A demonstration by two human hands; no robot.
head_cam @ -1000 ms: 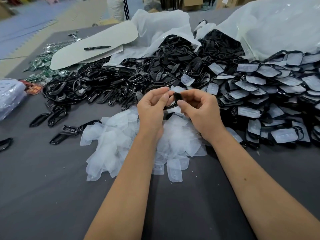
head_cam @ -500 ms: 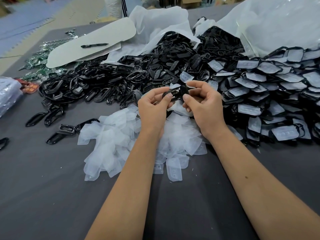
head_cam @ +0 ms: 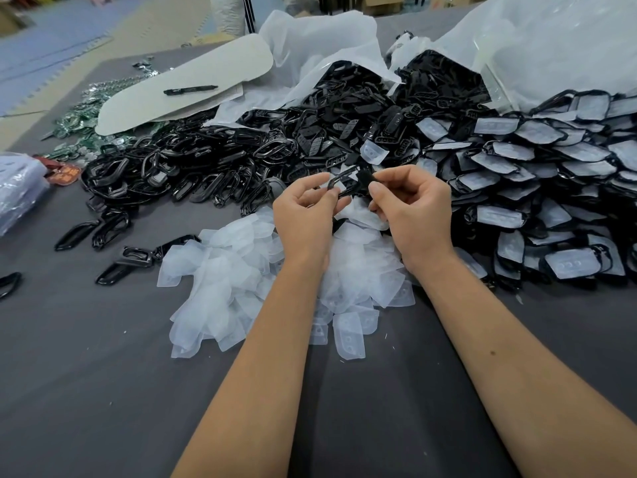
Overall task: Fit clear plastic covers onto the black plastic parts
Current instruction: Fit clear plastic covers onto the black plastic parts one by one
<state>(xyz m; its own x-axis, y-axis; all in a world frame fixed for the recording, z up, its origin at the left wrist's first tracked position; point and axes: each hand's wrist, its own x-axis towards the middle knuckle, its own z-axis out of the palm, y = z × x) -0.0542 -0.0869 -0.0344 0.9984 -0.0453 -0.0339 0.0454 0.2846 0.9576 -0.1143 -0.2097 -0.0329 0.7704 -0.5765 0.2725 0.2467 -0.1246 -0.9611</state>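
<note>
Both hands hold one black plastic part (head_cam: 348, 182) above the table's middle. My left hand (head_cam: 306, 215) pinches its near left end; my right hand (head_cam: 410, 208) pinches its right end with thumb and fingers. A clear cover (head_cam: 362, 215) shows just below the hands; whether a hand holds it I cannot tell. A heap of loose clear covers (head_cam: 241, 270) lies under and left of my wrists. Bare black parts (head_cam: 206, 167) are piled behind, and black parts fitted with covers (head_cam: 537, 181) are stacked at the right.
White plastic bags (head_cam: 551, 50) spill black parts at the back. A pale board (head_cam: 193, 84) with a black pen (head_cam: 189, 89) lies back left, beside green pieces (head_cam: 76, 122). A clear bag (head_cam: 17, 188) sits at the left edge. Stray black frames (head_cam: 113, 229) dot the grey table (head_cam: 103, 391).
The hands have spread a little apart and turned the black part, so its open frame now faces up between the fingertips. They stay above the heap of clear covers.
</note>
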